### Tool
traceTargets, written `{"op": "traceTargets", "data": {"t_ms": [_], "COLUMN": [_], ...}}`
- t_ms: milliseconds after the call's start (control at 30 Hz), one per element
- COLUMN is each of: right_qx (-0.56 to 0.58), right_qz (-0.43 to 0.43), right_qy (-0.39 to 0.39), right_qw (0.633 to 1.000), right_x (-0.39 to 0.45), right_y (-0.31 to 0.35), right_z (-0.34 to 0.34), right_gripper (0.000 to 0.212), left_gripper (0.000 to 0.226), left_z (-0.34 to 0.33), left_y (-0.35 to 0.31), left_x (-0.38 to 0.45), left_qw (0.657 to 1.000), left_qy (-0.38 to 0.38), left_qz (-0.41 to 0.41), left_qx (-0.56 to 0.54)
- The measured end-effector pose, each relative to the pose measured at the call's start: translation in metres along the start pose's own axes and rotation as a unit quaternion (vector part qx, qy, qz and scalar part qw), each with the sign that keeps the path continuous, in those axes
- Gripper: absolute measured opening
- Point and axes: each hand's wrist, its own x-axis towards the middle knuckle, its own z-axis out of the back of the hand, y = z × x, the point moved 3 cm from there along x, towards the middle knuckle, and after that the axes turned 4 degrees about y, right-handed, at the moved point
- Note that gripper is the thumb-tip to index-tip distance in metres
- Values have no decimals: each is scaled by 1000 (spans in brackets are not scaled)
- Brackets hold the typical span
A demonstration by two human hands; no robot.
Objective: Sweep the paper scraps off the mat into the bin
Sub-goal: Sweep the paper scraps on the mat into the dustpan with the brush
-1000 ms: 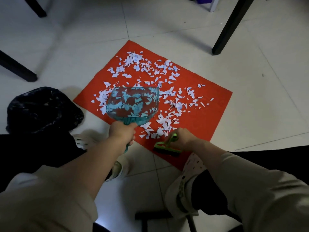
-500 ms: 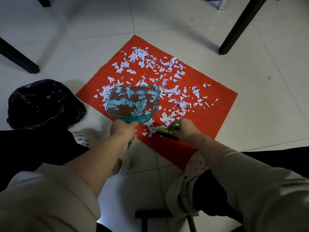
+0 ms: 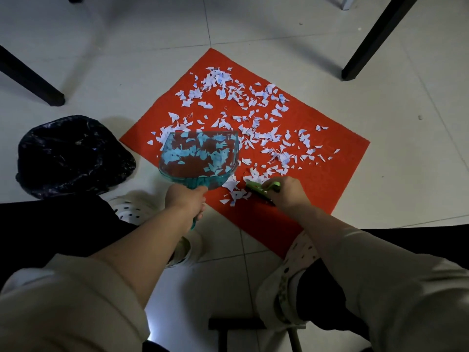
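The left hand (image 3: 185, 199) has its fingers wrapped round the handle of a clear teal dustpan (image 3: 199, 158), held over the near edge of the red mat (image 3: 330, 174). Just beside it the right hand (image 3: 286, 193) grips a small green brush (image 3: 256, 187) — paper scraps (image 3: 253, 118) spread across the mat beyond both hands. The black-lined bin (image 3: 73, 156) sits on the floor, left of the left hand.
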Motion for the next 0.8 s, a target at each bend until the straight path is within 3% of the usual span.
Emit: {"op": "traceTargets", "data": {"t_ms": [200,400,500,667,800], "right_qx": [-11,-69,-69,-34,4], "right_qz": [42,60,62,60,65], "right_qy": [44,139,111,-8,-3], "right_qw": [998,986,990,998,998], "right_x": [-7,-8,-2,2,0], "right_y": [11,20,25,28,31], "right_z": [-11,-32,-29,-11,-11], "right_gripper": [18,23,26,20,20], "left_gripper": [12,7,8,12,11], "left_z": [-2,-1,3,7,6], "left_y": [-2,1,5,8,7], "left_x": [1,1,4,9,9], "left_qw": [1000,1000,1000,999,999], "left_qy": [-1,3,-1,-13,-16], "left_qz": [5,10,12,13,12], "left_qx": [-18,-20,-24,-26,-28]}}
